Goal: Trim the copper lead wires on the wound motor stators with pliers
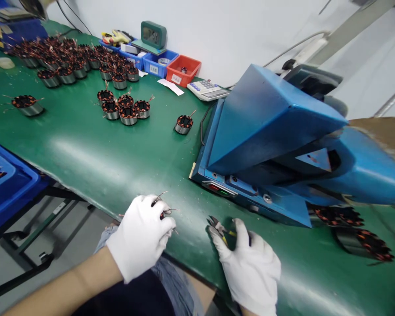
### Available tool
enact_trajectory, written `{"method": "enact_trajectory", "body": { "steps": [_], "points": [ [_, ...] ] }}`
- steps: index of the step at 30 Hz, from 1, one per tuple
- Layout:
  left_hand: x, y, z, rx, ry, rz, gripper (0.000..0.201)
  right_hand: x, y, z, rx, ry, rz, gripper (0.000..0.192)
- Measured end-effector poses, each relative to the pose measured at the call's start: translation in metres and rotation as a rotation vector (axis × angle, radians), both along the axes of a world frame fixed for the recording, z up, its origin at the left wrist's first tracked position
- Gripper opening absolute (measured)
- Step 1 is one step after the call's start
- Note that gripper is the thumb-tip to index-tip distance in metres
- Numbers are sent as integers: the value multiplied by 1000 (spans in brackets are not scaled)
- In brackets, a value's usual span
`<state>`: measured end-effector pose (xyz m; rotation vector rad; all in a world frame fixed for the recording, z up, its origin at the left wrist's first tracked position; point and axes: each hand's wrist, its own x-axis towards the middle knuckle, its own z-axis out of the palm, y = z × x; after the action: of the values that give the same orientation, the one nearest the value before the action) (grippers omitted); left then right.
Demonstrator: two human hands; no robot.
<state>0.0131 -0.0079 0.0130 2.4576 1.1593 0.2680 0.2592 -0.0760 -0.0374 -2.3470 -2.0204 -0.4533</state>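
Note:
My left hand (143, 235), in a white glove, is closed around a motor stator (162, 215) near the table's front edge. Mostly hidden by the fingers, the stator shows a bit of its winding and thin wire ends sticking out. To its right, my right hand (246, 265), also gloved, has thumb and fingers around the handles of small side cutters (219, 227). Their jaws point up and left, a little apart, above the green table. A lone stator (184, 124) stands upright farther back, beside the blue machine.
A blue machine (260, 127) fills the right side, with large stators (362, 241) beside it. Several stators (128, 115) stand in a group, with a bigger mass (66, 75) behind. Along the wall are a red bin (184, 70), a calculator (208, 90) and a clock (153, 35). A blue crate (26, 184) is at left.

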Motion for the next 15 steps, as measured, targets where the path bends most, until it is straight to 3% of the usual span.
{"method": "enact_trajectory", "body": {
  "steps": [3, 5, 7, 12, 15],
  "points": [
    [4, 0, 3, -40, 54, -24, 13, -1, -6, -7, 69, 30, -137, 50],
    [7, -2, 3, -69, 63, -29, 13, -7, -11, -6, 173, 226, -241, 38],
    [9, -5, 3, -83, 45, -21, 11, -20, -20, -3, 177, 528, -325, 35],
    [8, -10, 1, -81, -65, 13, 12, -69, -41, 12, -247, 1568, -417, 34],
    [8, -9, 1, -78, -79, 13, 12, -88, -38, 24, -408, 1831, -371, 36]
  ]
}}
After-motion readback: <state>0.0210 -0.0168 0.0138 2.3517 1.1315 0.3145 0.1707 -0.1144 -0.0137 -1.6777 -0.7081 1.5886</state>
